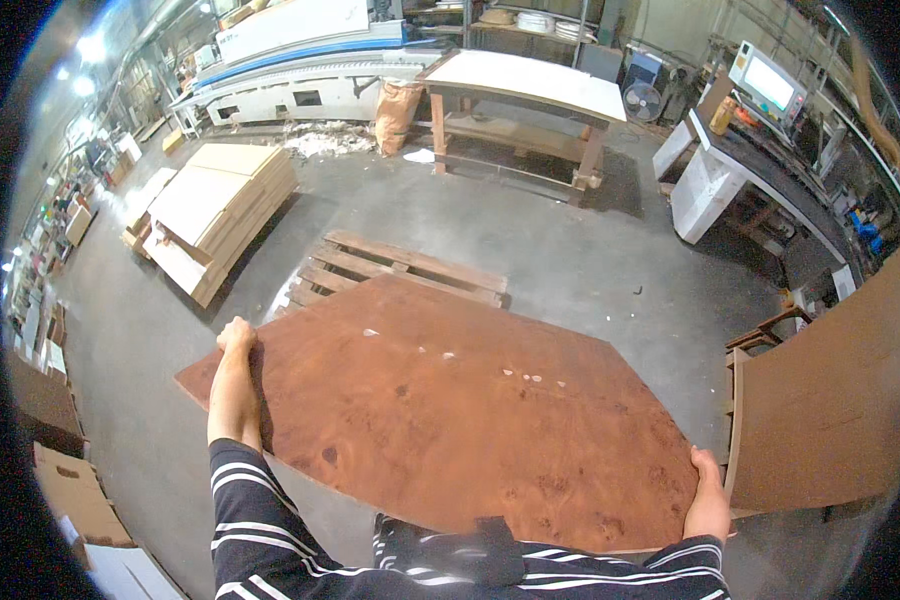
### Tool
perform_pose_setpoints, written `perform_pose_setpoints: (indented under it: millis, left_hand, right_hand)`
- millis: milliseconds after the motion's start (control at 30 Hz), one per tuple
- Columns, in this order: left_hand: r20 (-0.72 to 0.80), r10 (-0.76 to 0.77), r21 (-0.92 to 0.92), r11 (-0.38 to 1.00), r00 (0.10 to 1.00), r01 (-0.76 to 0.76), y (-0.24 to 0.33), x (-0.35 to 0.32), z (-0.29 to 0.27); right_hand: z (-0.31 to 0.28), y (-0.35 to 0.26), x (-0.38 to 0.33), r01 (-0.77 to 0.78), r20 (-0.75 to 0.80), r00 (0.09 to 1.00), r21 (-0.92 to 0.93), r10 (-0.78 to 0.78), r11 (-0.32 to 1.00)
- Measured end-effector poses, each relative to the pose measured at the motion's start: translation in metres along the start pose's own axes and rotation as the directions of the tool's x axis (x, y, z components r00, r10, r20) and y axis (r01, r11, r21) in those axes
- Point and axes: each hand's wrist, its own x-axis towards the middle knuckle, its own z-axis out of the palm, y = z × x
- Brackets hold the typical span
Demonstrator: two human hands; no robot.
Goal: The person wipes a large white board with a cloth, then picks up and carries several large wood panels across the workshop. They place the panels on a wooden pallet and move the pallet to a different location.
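A large reddish-brown wood panel (450, 420) with dark burl marks spans the space in front of my body. My left hand (238, 336) is closed on its far left edge, the forearm lying across the panel's left end. At the right end, my right hand (706, 478) grips the edge, its fingers partly hidden by the panel. Several small pale spots (537, 378) show on the panel's surface. Beyond its far edge lies a wooden pallet (410, 262) on the floor, partly covered from sight by the panel.
A stack of pale boards (215, 210) stands at the far left. Ahead is a white-topped workbench (525, 80), beside a filled orange sack (398, 115). At right stand a machine with a screen (770, 82) and a large brown board (825, 400). Cardboard boxes (80, 490) sit at lower left.
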Motion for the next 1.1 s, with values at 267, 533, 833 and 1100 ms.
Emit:
perform_pose_setpoints:
  millis: [267, 533, 833, 1100]
  left_hand:
    - [-0.021, -0.177, -0.358, 0.92, 0.984, 0.158, -0.035, 0.115, -0.033]
    - [0.066, -0.111, -0.333, 0.934, 0.992, 0.127, -0.092, 0.265, -0.071]
    - [0.004, -0.146, -0.375, 0.917, 0.989, 0.137, -0.104, 0.398, -0.064]
    - [-0.042, -0.102, -0.27, 0.959, 0.994, 0.087, -0.07, 0.488, -0.025]
  right_hand:
    - [0.1, 0.048, 0.131, -0.027, -0.086, 0.996, -0.618, -0.033, 0.786]
    - [0.161, 0.153, 0.216, -0.303, -0.312, 0.946, -0.947, -0.086, 0.105]
    - [0.26, 0.185, 0.241, -0.388, -0.389, 0.92, -0.921, -0.041, 0.038]
    - [0.358, 0.203, 0.23, -0.454, -0.454, 0.891, -0.891, 0.018, 0.015]
